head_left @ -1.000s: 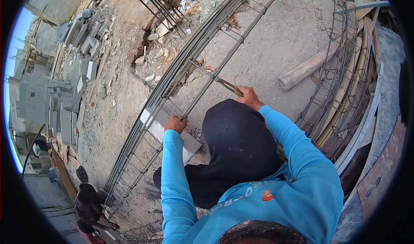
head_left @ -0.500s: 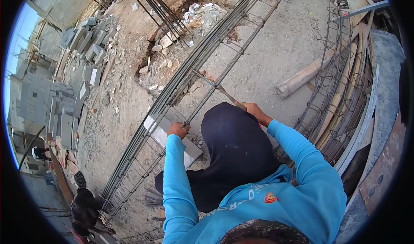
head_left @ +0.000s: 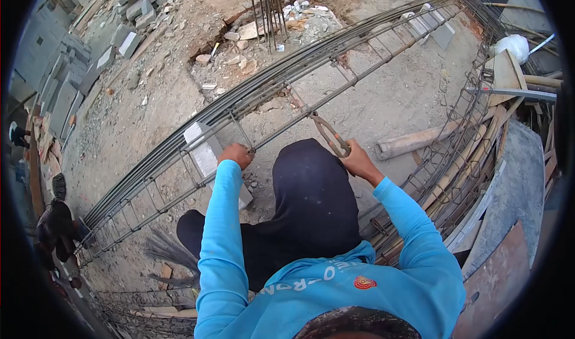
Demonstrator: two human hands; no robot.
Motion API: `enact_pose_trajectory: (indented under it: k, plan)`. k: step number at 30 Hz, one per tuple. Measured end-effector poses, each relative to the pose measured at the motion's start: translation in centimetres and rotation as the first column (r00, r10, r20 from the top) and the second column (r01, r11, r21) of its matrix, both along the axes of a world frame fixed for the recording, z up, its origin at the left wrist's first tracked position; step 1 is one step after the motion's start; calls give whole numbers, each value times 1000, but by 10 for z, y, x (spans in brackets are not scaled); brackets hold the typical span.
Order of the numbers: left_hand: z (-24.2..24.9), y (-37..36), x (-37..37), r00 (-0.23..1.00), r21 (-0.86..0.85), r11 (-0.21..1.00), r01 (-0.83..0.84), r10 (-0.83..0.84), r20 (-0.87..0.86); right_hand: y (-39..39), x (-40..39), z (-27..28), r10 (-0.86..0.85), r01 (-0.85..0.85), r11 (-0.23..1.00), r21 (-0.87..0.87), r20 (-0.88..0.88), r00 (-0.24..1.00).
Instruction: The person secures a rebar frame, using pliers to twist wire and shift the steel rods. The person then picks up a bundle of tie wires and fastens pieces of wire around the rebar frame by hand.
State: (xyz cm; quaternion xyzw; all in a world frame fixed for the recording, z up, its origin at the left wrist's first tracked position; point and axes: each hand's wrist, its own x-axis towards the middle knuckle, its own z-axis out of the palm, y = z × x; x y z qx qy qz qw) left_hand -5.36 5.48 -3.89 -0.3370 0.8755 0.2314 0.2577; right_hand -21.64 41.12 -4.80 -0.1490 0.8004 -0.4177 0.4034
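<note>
A long rebar cage (head_left: pixel 353 82) lies diagonally in front of me, its stirrups tied between long steel bars. My left hand (head_left: pixel 236 156) is closed at the near bar, beside a stirrup; its fingertips are partly hidden. In my right hand (head_left: pixel 359 161) is a pair of pincers (head_left: pixel 329 134), with the handles spread apart. The pincers' jaws meet the near bar where a stirrup crosses it. Under the cage, close to my left hand, sits a pale block (head_left: pixel 203 150).
At right lie a wooden post (head_left: pixel 413 140), more bent rebar (head_left: pixel 461 141) and metal sheets (head_left: pixel 515 177). Upright rebars (head_left: pixel 266 9) rise from a rubble-filled hole ahead. Loose wires (head_left: pixel 171 249) lie at lower left. Another person (head_left: pixel 57 228) is at the cage's far left end.
My view has turned, so the cage looks flatter. The pincers, largely hidden behind my knee before, now show fully with handles apart. My left hand stays at the near bar.
</note>
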Motion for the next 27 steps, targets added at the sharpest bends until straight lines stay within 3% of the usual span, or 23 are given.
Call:
enact_pose_trajectory:
  k: [1,2,3,4,6,7,8,9,10,12,14,15,16,18,19,21,22,24,25,27]
  plan:
    - [-2,0,1,999,-3,999,36,-36,8,1,6,1,97,-27,990,140,-525,846]
    - [-3,1,3,1000,19,1000,10,-10,-3,2,9,3,226,12,966,257,-873,432]
    - [-4,1,3,1000,1,1000,24,-24,-10,3,6,5,204,50,969,241,-899,387]
    - [-3,-1,4,999,-20,999,41,-41,-14,4,0,6,224,35,966,255,-900,374]
    - [-6,-3,5,1000,-10,1000,0,0,-11,3,-16,10,309,-62,924,377,-641,702]
    - [-11,-5,5,1000,-20,1000,2,-3,-21,-9,-17,46,158,-78,954,289,-264,951]
    - [-17,-6,6,1000,-26,1000,5,-5,-30,-13,-23,62,176,-90,948,304,-269,947]
    - [-19,-7,6,999,-8,1000,-11,10,-37,-13,-30,75,96,-99,980,171,25,995]
    - [-19,-7,7,999,-5,1000,-8,7,-41,-13,-37,85,39,-58,997,47,329,943]
    - [-17,-8,7,998,18,1000,-23,24,-53,-24,-40,106,111,-140,985,105,242,964]
    - [-9,-7,10,997,17,999,-45,45,-57,-42,-33,128,404,-344,874,343,-120,907]
    - [-5,-7,12,996,22,999,-37,39,-81,-43,-43,126,593,-413,733,541,-209,778]
    - [-7,-7,13,994,47,997,-57,61,-85,-42,-49,125,613,-424,711,562,-199,765]
    - [-10,-9,15,994,43,999,-7,11,-110,-42,-56,126,846,-223,484,846,-387,367]
    - [-5,-9,17,992,41,999,2,3,-123,-51,-50,137,861,-225,460,859,-369,350]
    - [-11,-12,17,990,73,997,-23,33,-139,-71,-37,164,869,-171,461,871,-482,-113]
    - [-11,-11,19,988,83,996,-32,44,-148,-80,-36,170,878,-176,438,882,-461,-128]
    - [-12,-11,21,983,83,996,-28,43,-180,-105,-38,178,655,-58,454,889,-377,-655]
    - [-14,-12,20,982,77,997,-24,38,-188,-120,-37,182,639,24,420,907,-277,-718]
    - [-18,-11,22,973,36,999,-30,37,-227,-142,-41,187,633,25,354,935,-220,-742]
